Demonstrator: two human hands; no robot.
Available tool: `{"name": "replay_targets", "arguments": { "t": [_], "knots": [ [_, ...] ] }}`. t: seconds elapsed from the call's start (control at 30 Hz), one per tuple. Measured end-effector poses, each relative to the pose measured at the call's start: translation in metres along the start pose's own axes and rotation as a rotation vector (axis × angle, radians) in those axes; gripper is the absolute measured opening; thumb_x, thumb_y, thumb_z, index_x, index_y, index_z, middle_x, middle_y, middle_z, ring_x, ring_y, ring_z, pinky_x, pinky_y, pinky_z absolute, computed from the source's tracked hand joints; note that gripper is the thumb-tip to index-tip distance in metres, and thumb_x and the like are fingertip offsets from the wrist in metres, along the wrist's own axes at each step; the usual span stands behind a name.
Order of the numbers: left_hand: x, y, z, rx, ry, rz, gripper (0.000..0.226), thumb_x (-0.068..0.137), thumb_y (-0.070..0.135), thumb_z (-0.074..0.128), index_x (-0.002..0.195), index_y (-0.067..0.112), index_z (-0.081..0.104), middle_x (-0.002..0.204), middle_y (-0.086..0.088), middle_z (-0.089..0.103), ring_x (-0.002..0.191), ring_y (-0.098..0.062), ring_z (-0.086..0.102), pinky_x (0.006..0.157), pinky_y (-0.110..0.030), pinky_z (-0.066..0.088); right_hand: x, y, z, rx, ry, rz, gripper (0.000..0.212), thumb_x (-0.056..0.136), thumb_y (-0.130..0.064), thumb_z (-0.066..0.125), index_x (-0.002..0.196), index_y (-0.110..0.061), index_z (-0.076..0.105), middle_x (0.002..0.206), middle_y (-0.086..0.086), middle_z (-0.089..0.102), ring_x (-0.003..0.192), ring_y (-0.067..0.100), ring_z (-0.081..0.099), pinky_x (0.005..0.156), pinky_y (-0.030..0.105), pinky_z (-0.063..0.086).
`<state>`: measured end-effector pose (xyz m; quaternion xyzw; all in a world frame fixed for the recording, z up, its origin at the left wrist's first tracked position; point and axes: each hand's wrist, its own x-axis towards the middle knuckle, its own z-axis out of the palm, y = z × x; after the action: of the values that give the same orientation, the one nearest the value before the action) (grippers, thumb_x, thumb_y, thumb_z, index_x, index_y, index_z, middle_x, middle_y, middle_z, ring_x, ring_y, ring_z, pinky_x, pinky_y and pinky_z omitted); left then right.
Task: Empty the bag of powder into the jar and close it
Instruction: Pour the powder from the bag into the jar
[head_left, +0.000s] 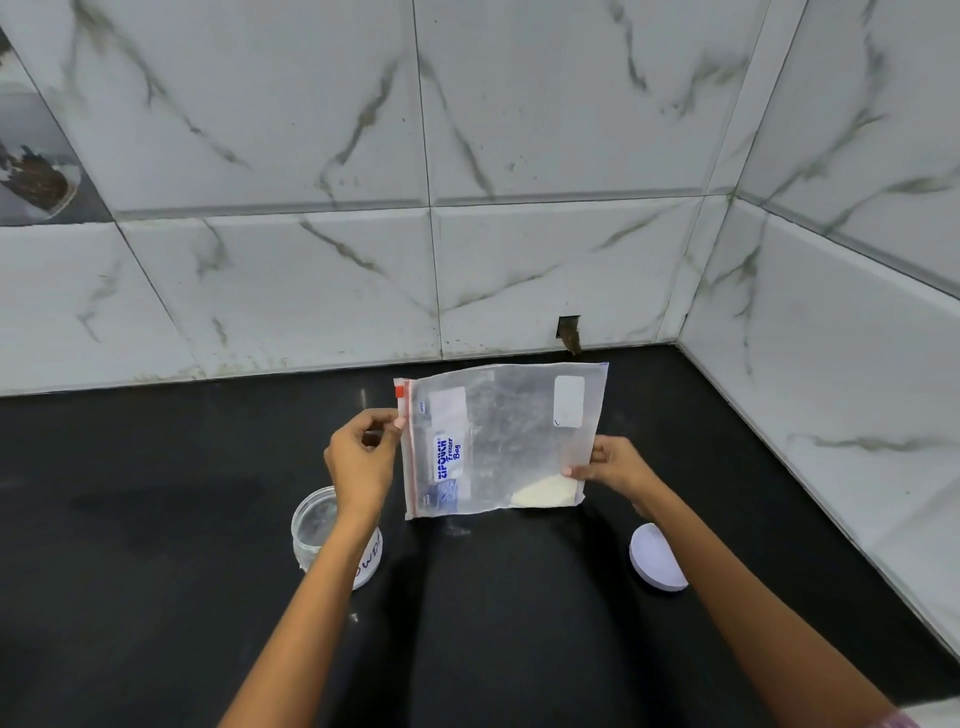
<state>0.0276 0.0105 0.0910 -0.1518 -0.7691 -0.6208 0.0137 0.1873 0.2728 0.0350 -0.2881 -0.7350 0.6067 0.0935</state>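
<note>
Two hands (363, 457) (618, 470) hold bag (498, 441); jar (322, 530), lid (655, 557) below.

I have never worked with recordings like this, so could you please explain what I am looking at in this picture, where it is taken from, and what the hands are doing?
There is no machine here: a person wears a wide-angle camera on the head, looking forward and down at their own two bare hands. This is the only view. The left hand pinches the zip edge of a clear freezer bag, and the right hand grips its opposite edge, holding it above a black counter. A little pale powder sits in the bag's lower corner. On the counter, an open clear jar stands partly behind the left forearm, and its white lid lies apart near the right forearm. Marbled tiles cover the walls.
</note>
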Motion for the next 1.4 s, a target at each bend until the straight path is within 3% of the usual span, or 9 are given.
{"name": "replay_targets", "arguments": {
  "t": [0.13,0.23,0.37,0.5,0.67,0.87,1.03,1.2,1.4],
  "knots": [
    [0.002,-0.001,-0.001,0.057,-0.076,-0.017,0.014,0.080,0.012,0.075,0.093,0.010,0.075,0.085,-0.003,0.074,0.079,-0.012,0.068,0.071,-0.020,0.050,0.004,0.019,0.009,-0.206,-0.001,0.078,0.040,0.065,0.004,0.080,0.103,-0.002,0.068,0.105,0.011,0.071,0.094,0.022,0.067,0.083,0.031,0.055],
    [0.004,0.002,-0.001,0.058,-0.069,-0.015,0.013,0.078,0.011,0.077,0.091,0.009,0.076,0.082,-0.004,0.074,0.072,-0.004,0.067,0.070,-0.017,0.051,0.002,0.024,0.011,-0.197,0.095,0.070,0.029,0.067,0.003,0.080,0.094,-0.001,0.071,0.098,0.012,0.072,0.084,0.020,0.068,0.072,0.026,0.053],
    [0.016,0.014,-0.008,-0.012,-0.007,0.034,0.010,0.081,0.017,0.075,0.089,0.013,0.076,0.078,-0.002,0.073,0.072,-0.011,0.067,0.074,-0.027,0.055,-0.008,0.013,0.009,-0.043,0.136,-0.015,0.023,0.079,-0.007,0.074,0.101,-0.006,0.069,0.096,0.006,0.074,0.079,0.008,0.069,0.064,0.015,0.051],
    [0.035,0.028,-0.018,-0.065,-0.033,0.094,0.008,0.083,0.018,0.072,0.090,0.016,0.073,0.079,-0.003,0.071,0.069,-0.010,0.063,0.069,-0.029,0.053,-0.022,-0.012,0.010,0.124,0.120,-0.088,0.020,0.089,-0.017,0.063,0.109,-0.017,0.061,0.104,0.003,0.069,0.092,0.014,0.067,0.066,0.026,0.058],
    [0.048,0.040,-0.034,-0.180,-0.114,0.134,0.014,0.086,0.024,0.069,0.095,0.013,0.071,0.084,0.001,0.070,0.063,-0.003,0.062,0.052,-0.017,0.051,-0.040,-0.036,0.013,0.301,0.217,-0.232,0.024,0.087,-0.014,0.066,0.110,-0.009,0.061,0.103,0.004,0.072,0.094,0.015,0.071,0.068,0.025,0.059],
    [0.037,0.037,-0.062,-0.221,-0.247,0.139,0.021,0.079,0.012,0.076,0.094,0.025,0.072,0.084,0.009,0.075,0.074,-0.003,0.068,0.057,-0.016,0.053,-0.059,-0.045,0.022,0.512,0.205,-0.242,0.026,0.085,-0.011,0.065,0.108,-0.002,0.058,0.100,0.007,0.072,0.091,0.016,0.071,0.067,0.024,0.058],
    [0.021,0.043,-0.080,-0.258,-0.126,0.169,0.014,0.082,0.008,0.072,0.088,0.021,0.072,0.073,0.011,0.074,0.069,-0.003,0.067,0.057,-0.016,0.054,-0.072,-0.053,0.032,0.479,0.128,-0.243,0.026,0.086,-0.010,0.065,0.109,-0.001,0.058,0.101,0.008,0.072,0.089,0.016,0.072,0.064,0.024,0.059],
    [0.006,0.051,-0.104,-0.214,0.032,0.183,0.019,0.086,0.010,0.069,0.101,-0.001,0.069,0.083,-0.004,0.070,0.073,-0.010,0.066,0.060,-0.019,0.056,-0.081,-0.068,0.042,0.368,0.073,-0.287,0.023,0.085,-0.011,0.067,0.106,-0.006,0.061,0.097,0.005,0.074,0.089,0.015,0.072,0.063,0.023,0.058],
    [-0.011,0.048,-0.128,-0.197,0.141,0.149,0.018,0.087,0.012,0.068,0.100,0.000,0.068,0.093,-0.016,0.069,0.084,-0.022,0.066,0.062,-0.022,0.056,-0.091,-0.085,0.056,0.293,0.057,-0.351,0.023,0.085,-0.012,0.068,0.105,-0.003,0.061,0.098,0.006,0.073,0.087,0.014,0.071,0.063,0.023,0.059]
  ]
}}
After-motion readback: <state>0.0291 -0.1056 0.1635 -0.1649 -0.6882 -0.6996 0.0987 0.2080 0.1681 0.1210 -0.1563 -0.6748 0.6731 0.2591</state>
